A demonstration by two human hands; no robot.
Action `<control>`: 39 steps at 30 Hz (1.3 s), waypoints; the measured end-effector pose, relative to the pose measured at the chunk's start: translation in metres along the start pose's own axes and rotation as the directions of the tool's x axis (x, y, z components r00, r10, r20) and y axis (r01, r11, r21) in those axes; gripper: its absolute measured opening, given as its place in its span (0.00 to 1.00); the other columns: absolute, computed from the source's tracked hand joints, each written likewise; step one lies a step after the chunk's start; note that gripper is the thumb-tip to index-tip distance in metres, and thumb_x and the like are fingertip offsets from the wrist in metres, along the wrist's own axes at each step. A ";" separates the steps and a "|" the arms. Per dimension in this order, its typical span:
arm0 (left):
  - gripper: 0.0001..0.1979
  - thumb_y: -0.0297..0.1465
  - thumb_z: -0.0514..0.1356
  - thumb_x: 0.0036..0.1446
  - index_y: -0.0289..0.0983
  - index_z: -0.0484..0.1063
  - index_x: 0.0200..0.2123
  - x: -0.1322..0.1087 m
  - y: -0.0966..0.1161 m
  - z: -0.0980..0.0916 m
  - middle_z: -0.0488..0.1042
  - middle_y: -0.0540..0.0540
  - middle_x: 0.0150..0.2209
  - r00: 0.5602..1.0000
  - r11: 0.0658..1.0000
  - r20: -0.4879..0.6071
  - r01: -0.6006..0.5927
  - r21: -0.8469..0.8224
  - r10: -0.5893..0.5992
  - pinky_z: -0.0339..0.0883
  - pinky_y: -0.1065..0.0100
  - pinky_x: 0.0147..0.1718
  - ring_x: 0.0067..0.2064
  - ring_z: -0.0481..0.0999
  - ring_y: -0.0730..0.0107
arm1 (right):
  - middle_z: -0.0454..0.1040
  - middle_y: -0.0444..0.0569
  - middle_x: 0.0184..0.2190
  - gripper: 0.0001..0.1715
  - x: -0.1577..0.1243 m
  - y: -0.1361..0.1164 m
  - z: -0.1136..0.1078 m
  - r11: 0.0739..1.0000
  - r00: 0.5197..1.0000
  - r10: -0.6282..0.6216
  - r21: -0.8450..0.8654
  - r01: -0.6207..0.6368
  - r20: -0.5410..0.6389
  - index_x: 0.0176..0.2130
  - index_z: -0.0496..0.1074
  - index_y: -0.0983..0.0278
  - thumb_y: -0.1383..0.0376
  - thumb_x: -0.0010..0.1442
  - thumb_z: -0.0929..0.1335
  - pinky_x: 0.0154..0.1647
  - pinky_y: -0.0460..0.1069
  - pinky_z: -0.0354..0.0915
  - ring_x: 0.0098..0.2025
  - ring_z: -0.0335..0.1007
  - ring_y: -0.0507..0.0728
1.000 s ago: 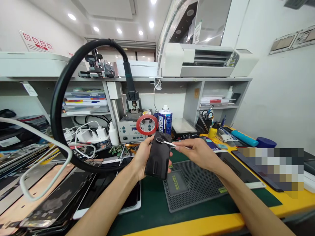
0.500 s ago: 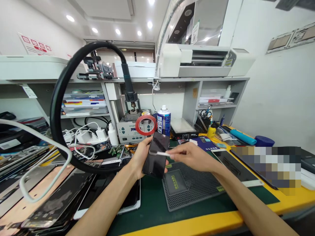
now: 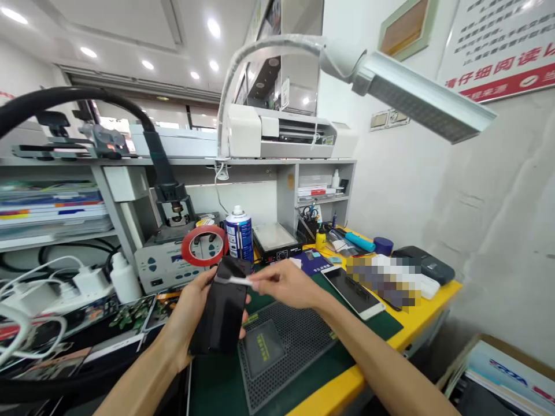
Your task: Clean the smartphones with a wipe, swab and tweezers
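A dark smartphone (image 3: 222,326) lies tilted in my left hand (image 3: 188,306), its glossy black face turned up toward me. My fingers are wrapped round its edges from behind, with the tips showing at the right side. Between thumb and fingers, my right hand (image 3: 288,283) pinches a slim white stick-like tool (image 3: 240,281). The tool reaches leftward across the upper part of the phone; its far end is too blurred to tell its kind or whether it touches. Below the hands is a grey perforated work mat (image 3: 299,329) on a green mat (image 3: 212,381).
Behind the phone stand a red tape roll (image 3: 187,245), a blue-and-white spray can (image 3: 240,237) and a hot plate (image 3: 277,238). A white tablet (image 3: 353,292) lies at the right. Chargers (image 3: 91,280) and a white bottle (image 3: 125,277) are at the left. A lamp (image 3: 425,95) hangs overhead.
My view has swung to the right, bringing in the lamp and a wall sign. The phone and white tool stay in my hands, with the tool still across the phone's upper part.
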State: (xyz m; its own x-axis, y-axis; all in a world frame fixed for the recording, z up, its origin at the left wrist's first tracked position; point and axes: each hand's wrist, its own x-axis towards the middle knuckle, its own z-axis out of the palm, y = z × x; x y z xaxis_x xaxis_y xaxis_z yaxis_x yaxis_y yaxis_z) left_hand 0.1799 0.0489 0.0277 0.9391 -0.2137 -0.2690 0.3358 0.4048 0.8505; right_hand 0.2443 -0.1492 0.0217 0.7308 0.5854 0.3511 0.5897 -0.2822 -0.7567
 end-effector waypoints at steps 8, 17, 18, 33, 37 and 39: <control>0.22 0.43 0.52 0.61 0.29 0.73 0.40 0.003 0.001 0.000 0.77 0.33 0.31 0.987 0.997 -0.142 -0.080 -0.004 0.079 0.73 0.44 0.30 0.29 0.78 0.46 | 0.76 0.47 0.27 0.19 0.001 0.006 0.005 0.998 0.993 0.010 0.068 -0.018 0.120 0.47 0.79 0.61 0.57 0.61 0.67 0.22 0.45 0.51 0.22 0.53 0.49; 0.21 0.43 0.51 0.61 0.30 0.72 0.40 0.005 0.003 0.000 0.77 0.34 0.32 0.979 0.997 -0.190 -0.082 -0.013 0.078 0.74 0.45 0.30 0.27 0.78 0.49 | 0.72 0.44 0.22 0.20 -0.001 0.006 0.000 1.000 0.987 -0.001 -0.001 0.001 0.158 0.46 0.80 0.61 0.55 0.61 0.67 0.20 0.45 0.47 0.20 0.48 0.48; 0.21 0.43 0.52 0.61 0.30 0.72 0.41 0.004 0.002 0.001 0.77 0.34 0.33 0.983 0.997 -0.171 -0.078 -0.015 0.074 0.74 0.45 0.31 0.28 0.78 0.49 | 0.72 0.44 0.23 0.19 0.000 0.006 -0.002 0.999 0.999 0.006 -0.041 -0.004 0.050 0.46 0.80 0.61 0.55 0.62 0.66 0.21 0.45 0.48 0.20 0.49 0.48; 0.26 0.51 0.52 0.59 0.34 0.68 0.44 0.005 -0.022 0.013 0.77 0.37 0.30 0.995 0.993 0.059 0.083 -0.079 -0.079 0.72 0.55 0.24 0.25 0.76 0.55 | 0.77 0.48 0.29 0.11 -0.002 0.036 -0.044 0.959 0.990 0.141 -0.248 -0.140 -0.012 0.38 0.74 0.68 0.70 0.51 0.66 0.30 0.44 0.63 0.31 0.71 0.53; 0.27 0.53 0.53 0.57 0.34 0.69 0.40 0.009 -0.032 0.012 0.76 0.38 0.30 0.989 0.988 0.078 0.130 -0.080 -0.124 0.73 0.56 0.25 0.24 0.76 0.57 | 0.77 0.50 0.30 0.11 0.000 0.034 -0.032 0.861 0.989 0.147 -0.492 -0.132 -0.009 0.32 0.76 0.65 0.73 0.49 0.66 0.31 0.46 0.56 0.34 0.70 0.57; 0.27 0.53 0.53 0.58 0.34 0.70 0.39 0.009 -0.034 0.011 0.76 0.38 0.29 0.992 0.989 0.067 0.112 -0.096 -0.106 0.74 0.56 0.24 0.24 0.76 0.58 | 0.77 0.50 0.30 0.12 0.003 0.032 -0.031 0.816 0.987 0.158 -0.567 -0.117 0.024 0.33 0.77 0.64 0.72 0.50 0.65 0.32 0.47 0.54 0.35 0.70 0.57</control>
State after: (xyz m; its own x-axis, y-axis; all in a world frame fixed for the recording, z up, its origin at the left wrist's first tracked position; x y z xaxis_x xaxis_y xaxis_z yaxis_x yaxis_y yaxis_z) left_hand 0.1758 0.0239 0.0012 0.8915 -0.3141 -0.3266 0.4440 0.4619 0.7678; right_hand 0.2758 -0.1804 0.0152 0.8065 0.5513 0.2137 0.5903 -0.7293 -0.3459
